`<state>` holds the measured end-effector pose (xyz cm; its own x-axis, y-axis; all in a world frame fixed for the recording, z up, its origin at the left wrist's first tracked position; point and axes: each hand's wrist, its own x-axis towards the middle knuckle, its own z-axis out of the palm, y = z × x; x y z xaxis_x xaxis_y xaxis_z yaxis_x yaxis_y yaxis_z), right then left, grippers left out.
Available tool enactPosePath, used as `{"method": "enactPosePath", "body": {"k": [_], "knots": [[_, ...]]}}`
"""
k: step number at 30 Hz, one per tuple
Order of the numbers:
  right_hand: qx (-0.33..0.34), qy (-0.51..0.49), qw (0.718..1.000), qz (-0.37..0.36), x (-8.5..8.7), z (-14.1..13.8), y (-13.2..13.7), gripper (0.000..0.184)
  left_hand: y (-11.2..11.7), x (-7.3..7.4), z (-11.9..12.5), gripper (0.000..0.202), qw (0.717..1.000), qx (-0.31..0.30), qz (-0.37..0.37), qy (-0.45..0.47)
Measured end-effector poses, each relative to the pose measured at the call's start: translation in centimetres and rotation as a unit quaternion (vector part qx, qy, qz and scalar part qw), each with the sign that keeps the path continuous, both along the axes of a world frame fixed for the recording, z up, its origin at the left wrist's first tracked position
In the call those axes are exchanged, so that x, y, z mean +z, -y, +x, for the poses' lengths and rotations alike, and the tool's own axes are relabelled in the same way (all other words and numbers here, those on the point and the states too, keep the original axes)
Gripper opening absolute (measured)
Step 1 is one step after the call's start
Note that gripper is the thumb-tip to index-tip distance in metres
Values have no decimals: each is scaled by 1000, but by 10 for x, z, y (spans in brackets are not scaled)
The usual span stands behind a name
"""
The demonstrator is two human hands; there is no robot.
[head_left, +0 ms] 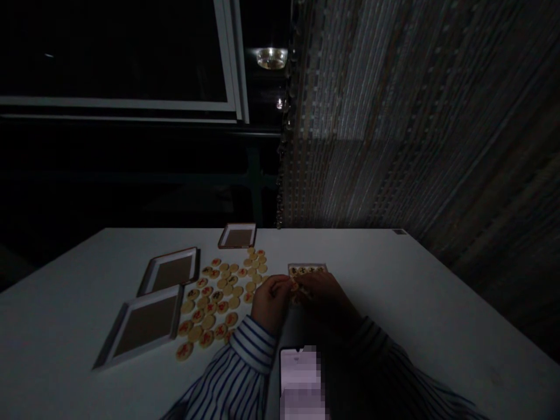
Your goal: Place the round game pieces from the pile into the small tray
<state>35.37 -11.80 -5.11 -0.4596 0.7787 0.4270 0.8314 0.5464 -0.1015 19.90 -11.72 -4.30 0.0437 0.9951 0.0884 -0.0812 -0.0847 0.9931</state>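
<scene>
Several round pale game discs (219, 294) with red or dark marks lie scattered on a white table (415, 303). My left hand (271, 303) is curled just right of the discs, its fingertips pinched on a disc. My right hand (326, 297) is closed beside it, fingers meeting the left hand's, over a small box (307, 270) that holds a row of discs. Both wrists wear striped sleeves. The light is dim, so what the right fingers hold is unclear.
Three shallow white-rimmed trays lie on the left: a near one (144, 326), a middle one (170, 273), and a small far one (237, 236). A lit phone (300, 379) sits near my chest. A beaded curtain (415, 116) hangs behind the table.
</scene>
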Motion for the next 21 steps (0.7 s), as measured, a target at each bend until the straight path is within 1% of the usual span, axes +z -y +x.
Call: {"method": "enactPosePath", "body": {"k": [5,9,13,17,19,21], "knots": [[-14,-23,1000,-5,-4,4,2,28,-2,-7,-1,22,999,-33,18,-22],[-28,-21,999,10,-4,6,5,30,-1,-8,-1,25,999,-52,12,-6],[-24,-10,999,21,-6,7,7,30,1,-6,1,23,999,-44,20,4],[-6,-15,999,48,-6,8,7,32,2,-6,4,21,999,-40,4,26],[-8,-15,999,47,-4,7,8,32,2,-6,5,20,999,-36,13,18],[-19,-16,999,36,0,5,9,29,3,-5,5,19,999,-28,27,-11]]}}
